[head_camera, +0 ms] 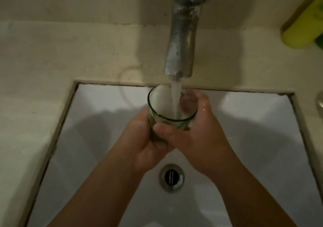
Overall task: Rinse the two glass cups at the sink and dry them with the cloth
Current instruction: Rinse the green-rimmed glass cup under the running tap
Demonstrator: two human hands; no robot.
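rinse, cup one | left hand (139, 135) and right hand (201, 132) both wrap glass cup (167, 111) | faucet stream (175, 97) falls inside | tip: rotate, swirl, pour into sink (97, 104)

- The faucet (183, 34) hangs over the back of the sink (104, 104), its spout just above the glass cup (172, 107), blocking any lift straight up.
- Both hands and the cup fill the basin's middle.
- Open basin lies left and right of the forearms, and around the drain (171, 177).
- A yellow-green bottle (304, 24) stands on the counter's (52, 60) far right.
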